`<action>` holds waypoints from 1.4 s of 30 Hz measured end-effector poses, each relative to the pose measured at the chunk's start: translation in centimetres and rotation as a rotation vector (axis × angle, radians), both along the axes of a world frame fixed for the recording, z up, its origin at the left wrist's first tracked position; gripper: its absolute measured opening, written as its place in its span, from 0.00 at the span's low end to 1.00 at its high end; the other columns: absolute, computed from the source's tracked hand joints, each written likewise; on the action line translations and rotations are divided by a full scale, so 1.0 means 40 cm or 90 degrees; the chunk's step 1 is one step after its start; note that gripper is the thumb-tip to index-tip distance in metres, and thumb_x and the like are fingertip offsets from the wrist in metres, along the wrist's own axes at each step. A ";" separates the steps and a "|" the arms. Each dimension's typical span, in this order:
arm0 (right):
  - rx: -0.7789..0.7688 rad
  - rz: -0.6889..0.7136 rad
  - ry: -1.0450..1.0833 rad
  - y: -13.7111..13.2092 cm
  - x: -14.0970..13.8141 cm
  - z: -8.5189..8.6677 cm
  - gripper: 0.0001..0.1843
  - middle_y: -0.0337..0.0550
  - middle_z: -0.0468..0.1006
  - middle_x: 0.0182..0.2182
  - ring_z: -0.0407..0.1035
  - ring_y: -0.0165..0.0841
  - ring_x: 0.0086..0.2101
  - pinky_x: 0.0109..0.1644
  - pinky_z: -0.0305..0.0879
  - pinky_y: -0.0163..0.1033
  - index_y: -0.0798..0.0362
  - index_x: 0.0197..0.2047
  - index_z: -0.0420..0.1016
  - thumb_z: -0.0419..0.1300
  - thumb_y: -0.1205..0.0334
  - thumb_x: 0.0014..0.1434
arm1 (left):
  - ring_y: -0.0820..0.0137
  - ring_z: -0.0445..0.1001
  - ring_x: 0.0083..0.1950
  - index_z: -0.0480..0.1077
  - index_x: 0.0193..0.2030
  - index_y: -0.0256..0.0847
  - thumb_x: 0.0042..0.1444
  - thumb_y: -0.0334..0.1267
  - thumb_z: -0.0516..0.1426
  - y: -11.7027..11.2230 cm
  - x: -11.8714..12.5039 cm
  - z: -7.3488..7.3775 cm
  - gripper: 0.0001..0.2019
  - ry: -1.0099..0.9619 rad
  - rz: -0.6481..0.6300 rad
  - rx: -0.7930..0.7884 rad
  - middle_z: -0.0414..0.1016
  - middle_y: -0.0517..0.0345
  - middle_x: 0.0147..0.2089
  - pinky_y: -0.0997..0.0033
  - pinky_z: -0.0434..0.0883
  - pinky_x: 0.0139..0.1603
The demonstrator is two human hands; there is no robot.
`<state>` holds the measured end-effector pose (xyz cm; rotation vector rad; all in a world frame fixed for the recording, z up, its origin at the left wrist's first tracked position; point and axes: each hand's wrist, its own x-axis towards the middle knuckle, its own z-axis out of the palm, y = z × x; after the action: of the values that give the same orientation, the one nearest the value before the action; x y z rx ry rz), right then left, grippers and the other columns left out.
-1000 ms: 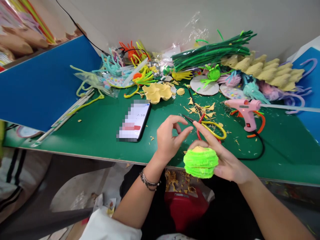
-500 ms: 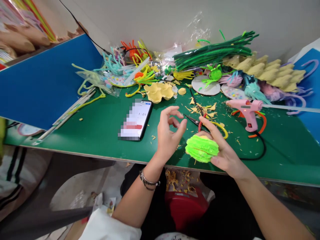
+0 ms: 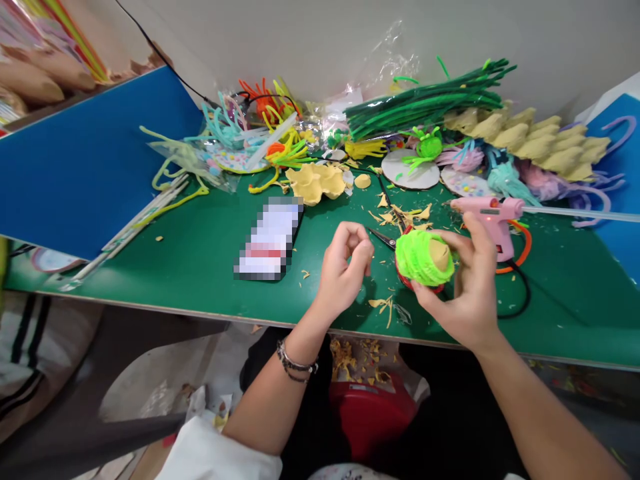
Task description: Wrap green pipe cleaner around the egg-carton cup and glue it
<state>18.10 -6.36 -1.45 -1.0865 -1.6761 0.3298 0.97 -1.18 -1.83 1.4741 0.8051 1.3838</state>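
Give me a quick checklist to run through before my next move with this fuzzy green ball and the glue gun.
1. Hold on the neon green pipe-cleaner-wrapped ball: right hand has it by the fingertips, above the green table. Ok.
2. Left hand: curled loosely, nothing seen in it. Ok.
3. Bare tan cardboard patch on the ball: faces up and right, uncovered. Ok.
4. Pink hot glue gun: stands just behind the right hand, a red light on its side. Whether it is hot: cannot tell.
5. Red-handled scissors: lying under the ball, handles mostly hidden. Not ok.
6. Black cord: loops beside the right wrist. Not ok.
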 end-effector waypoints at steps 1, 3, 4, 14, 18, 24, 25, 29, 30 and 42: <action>0.005 0.003 -0.027 0.001 -0.001 0.001 0.49 0.49 0.69 0.56 0.64 0.44 0.57 0.61 0.61 0.54 0.43 0.71 0.43 0.65 0.66 0.53 | 0.79 0.62 0.21 0.61 0.36 0.43 0.64 0.45 0.50 0.001 -0.001 0.000 0.09 0.002 -0.016 0.001 0.63 0.66 0.25 0.79 0.63 0.21; 0.015 0.005 -0.097 0.001 -0.002 0.005 0.48 0.49 0.70 0.57 0.65 0.46 0.57 0.61 0.59 0.56 0.44 0.71 0.43 0.64 0.66 0.54 | 0.78 0.62 0.21 0.64 0.40 0.42 0.65 0.52 0.48 0.001 -0.004 0.001 0.15 0.037 -0.050 0.011 0.68 0.61 0.30 0.77 0.64 0.21; 0.025 0.002 -0.137 0.000 -0.002 0.007 0.47 0.49 0.71 0.56 0.65 0.46 0.56 0.61 0.59 0.56 0.44 0.71 0.43 0.64 0.66 0.55 | 0.77 0.64 0.22 0.66 0.42 0.41 0.66 0.55 0.45 0.001 -0.005 0.002 0.20 0.068 -0.066 0.021 0.71 0.58 0.33 0.75 0.65 0.22; 0.054 0.027 -0.304 -0.002 0.012 0.019 0.36 0.44 0.73 0.51 0.66 0.42 0.50 0.54 0.57 0.49 0.41 0.66 0.53 0.60 0.69 0.58 | 0.71 0.73 0.25 0.74 0.48 0.41 0.62 0.64 0.39 -0.007 -0.011 -0.003 0.34 0.141 -0.243 -0.019 0.78 0.55 0.32 0.71 0.72 0.22; 0.050 0.041 -0.319 -0.008 0.010 0.024 0.37 0.43 0.73 0.50 0.66 0.41 0.50 0.54 0.57 0.48 0.39 0.68 0.51 0.59 0.68 0.60 | 0.66 0.79 0.38 0.75 0.45 0.40 0.60 0.63 0.47 -0.002 -0.016 0.002 0.29 0.130 -0.242 -0.021 0.81 0.52 0.39 0.71 0.77 0.32; 0.058 0.033 -0.332 -0.010 0.003 0.028 0.40 0.42 0.73 0.51 0.66 0.39 0.50 0.55 0.56 0.47 0.37 0.70 0.46 0.58 0.68 0.61 | 0.63 0.79 0.50 0.75 0.43 0.41 0.61 0.54 0.52 0.001 -0.022 0.012 0.20 0.133 -0.228 0.003 0.81 0.52 0.45 0.65 0.77 0.50; 0.058 0.033 -0.333 -0.009 0.004 0.026 0.40 0.43 0.73 0.51 0.66 0.40 0.51 0.55 0.56 0.47 0.38 0.70 0.46 0.59 0.69 0.61 | 0.64 0.79 0.49 0.74 0.44 0.41 0.61 0.52 0.52 0.001 -0.023 0.013 0.18 0.135 -0.225 0.010 0.81 0.53 0.46 0.66 0.77 0.50; 0.067 0.025 -0.331 -0.002 0.008 0.015 0.39 0.43 0.74 0.52 0.65 0.40 0.51 0.56 0.56 0.48 0.41 0.69 0.48 0.59 0.69 0.59 | 0.66 0.79 0.43 0.72 0.47 0.40 0.61 0.44 0.53 0.003 -0.028 0.013 0.14 0.169 -0.197 0.045 0.81 0.52 0.44 0.69 0.76 0.45; 0.068 0.021 -0.327 -0.001 0.008 0.014 0.39 0.43 0.74 0.52 0.66 0.41 0.51 0.56 0.57 0.48 0.41 0.69 0.49 0.58 0.69 0.59 | 0.67 0.79 0.42 0.72 0.47 0.40 0.61 0.43 0.53 0.004 -0.029 0.013 0.13 0.184 -0.184 0.053 0.81 0.53 0.44 0.69 0.76 0.44; 0.028 -0.078 -0.241 -0.010 -0.004 0.033 0.13 0.39 0.78 0.43 0.73 0.36 0.43 0.56 0.53 0.46 0.46 0.52 0.69 0.57 0.62 0.64 | 0.64 0.76 0.49 0.68 0.51 0.40 0.55 0.37 0.57 -0.004 -0.015 0.012 0.16 0.324 -0.101 0.211 0.77 0.49 0.49 0.63 0.73 0.51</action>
<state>17.93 -6.74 -0.13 -1.2700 -1.9253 0.0052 0.36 -1.35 -1.34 2.1514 0.7650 1.0663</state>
